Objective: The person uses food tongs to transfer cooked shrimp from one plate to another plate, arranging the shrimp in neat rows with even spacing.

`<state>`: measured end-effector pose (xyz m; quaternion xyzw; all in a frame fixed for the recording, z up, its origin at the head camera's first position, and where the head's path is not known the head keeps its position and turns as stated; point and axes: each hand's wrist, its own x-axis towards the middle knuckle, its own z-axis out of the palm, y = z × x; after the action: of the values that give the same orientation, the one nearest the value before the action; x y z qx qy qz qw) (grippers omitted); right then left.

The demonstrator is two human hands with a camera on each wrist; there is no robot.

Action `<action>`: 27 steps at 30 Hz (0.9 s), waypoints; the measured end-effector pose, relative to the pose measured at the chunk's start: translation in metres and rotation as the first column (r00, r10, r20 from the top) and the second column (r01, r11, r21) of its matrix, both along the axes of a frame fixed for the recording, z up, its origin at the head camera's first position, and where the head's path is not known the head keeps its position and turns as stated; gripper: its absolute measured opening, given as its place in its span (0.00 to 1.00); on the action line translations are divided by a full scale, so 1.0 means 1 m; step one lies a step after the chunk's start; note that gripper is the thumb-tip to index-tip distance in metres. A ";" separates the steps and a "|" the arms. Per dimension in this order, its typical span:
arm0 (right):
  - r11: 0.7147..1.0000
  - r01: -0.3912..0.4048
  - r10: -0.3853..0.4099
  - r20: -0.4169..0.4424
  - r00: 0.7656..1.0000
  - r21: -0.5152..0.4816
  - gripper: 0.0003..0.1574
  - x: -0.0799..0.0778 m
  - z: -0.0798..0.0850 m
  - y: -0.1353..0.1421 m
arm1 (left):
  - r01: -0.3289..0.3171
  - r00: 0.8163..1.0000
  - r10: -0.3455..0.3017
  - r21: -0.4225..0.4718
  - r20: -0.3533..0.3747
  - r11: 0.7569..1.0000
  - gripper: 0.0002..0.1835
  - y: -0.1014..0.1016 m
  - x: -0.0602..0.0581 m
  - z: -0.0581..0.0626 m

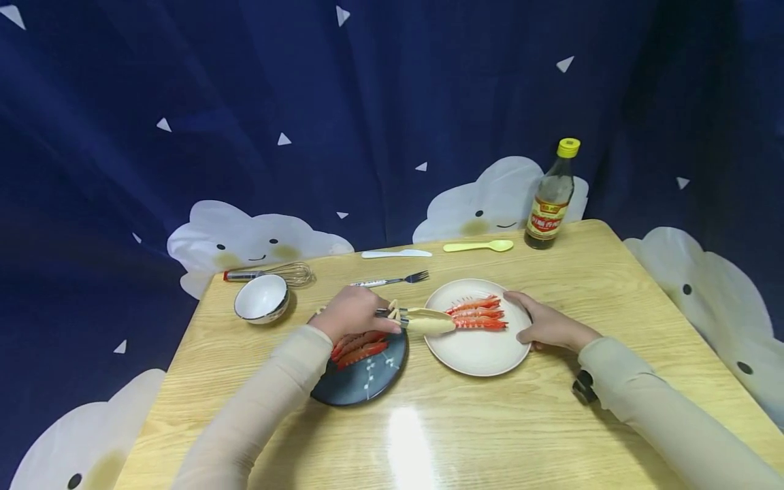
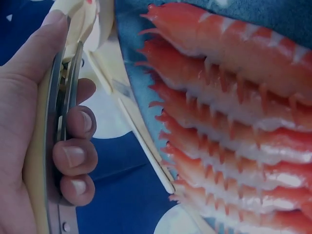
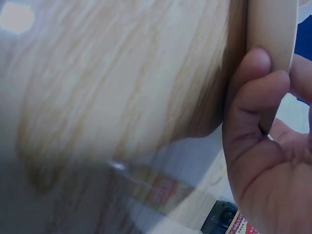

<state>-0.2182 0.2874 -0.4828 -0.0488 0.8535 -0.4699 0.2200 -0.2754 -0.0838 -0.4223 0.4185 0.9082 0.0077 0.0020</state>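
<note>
My left hand point(image 1: 352, 312) grips a pair of tongs point(image 1: 429, 322) with metal handles and cream tips; its fingers wrap the handles in the left wrist view. The tips reach over a white plate point(image 1: 478, 361) and touch the nearest of several red-and-white shrimp point(image 1: 480, 313) lying there in a row. Whether they pinch it, I cannot tell. Holding the plate's right rim is my right hand point(image 1: 551, 325), its fingers bent at the edge point(image 3: 270, 39). Below my left hand is a dark blue plate point(image 1: 358, 396) with several more shrimp point(image 2: 234, 112), partly hidden by the hand.
A fork point(image 1: 398, 280) lies behind the plates. Along the table's back edge are a white knife point(image 1: 395, 254), a yellow spoon point(image 1: 478, 246) and a sauce bottle point(image 1: 548, 204). At the back left, a white bowl point(image 1: 262, 299) stands by a whisk point(image 1: 294, 273).
</note>
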 end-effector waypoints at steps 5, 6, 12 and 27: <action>1.000 0.003 -0.003 0.000 1.000 0.007 0.56 0.001 0.001 -0.001 | -0.031 0.998 0.031 -0.002 0.053 1.000 0.22 0.001 0.002 -0.003; 1.000 0.003 -0.003 0.000 1.000 0.007 0.56 0.001 0.001 -0.001 | -0.037 0.998 0.036 0.003 0.059 0.999 0.22 0.001 0.002 -0.004; 1.000 0.001 -0.001 0.001 1.000 0.000 0.56 0.001 0.002 0.000 | -0.052 0.996 0.052 0.000 0.076 0.999 0.24 0.003 0.005 -0.002; 1.000 0.002 -0.002 0.014 1.000 0.014 0.57 -0.002 0.001 0.001 | -0.096 0.995 0.096 -0.067 0.009 0.993 0.27 0.021 0.021 0.017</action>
<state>-0.2198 0.2886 -0.4820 -0.0430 0.8552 -0.4646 0.2258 -0.2545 -0.0625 -0.4050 0.3740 0.9270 -0.0199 0.0209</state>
